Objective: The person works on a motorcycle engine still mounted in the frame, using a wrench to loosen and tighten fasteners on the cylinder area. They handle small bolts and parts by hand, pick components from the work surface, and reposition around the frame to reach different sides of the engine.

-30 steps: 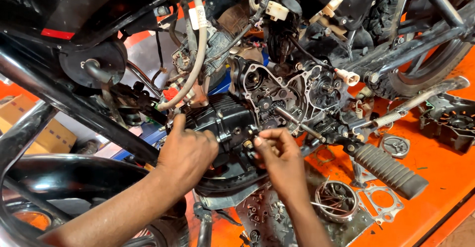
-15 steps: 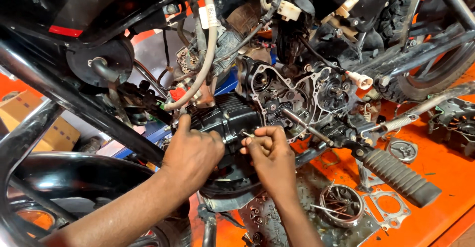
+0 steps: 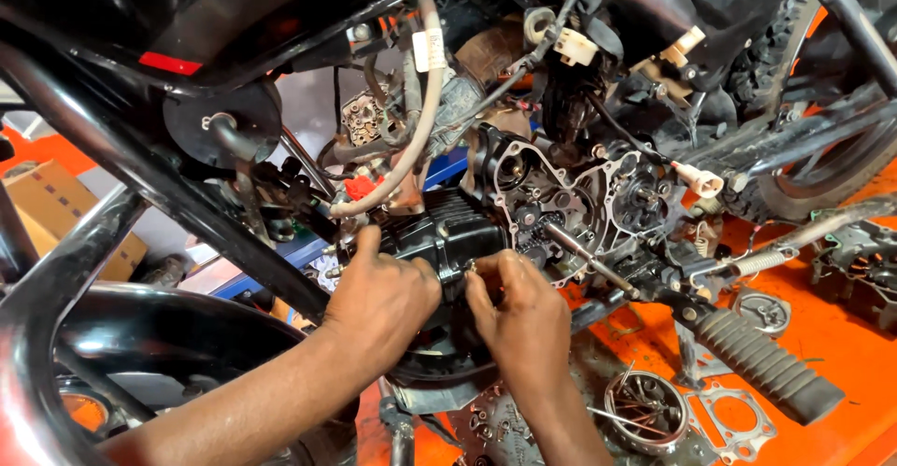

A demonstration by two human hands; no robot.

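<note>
Mid-frame, our left hand (image 3: 378, 303) grips the black finned engine cylinder (image 3: 439, 237); our right hand (image 3: 523, 312) pinches something small there. A black frame tube (image 3: 159, 181) crosses upper left; a footpeg (image 3: 766, 368) lies lower right.

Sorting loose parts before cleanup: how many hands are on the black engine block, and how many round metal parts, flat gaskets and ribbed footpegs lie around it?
Hands on the engine block: 2, left hand and right hand
Round metal parts: 2
Flat gaskets: 1
Ribbed footpegs: 1
Total: 6
</note>
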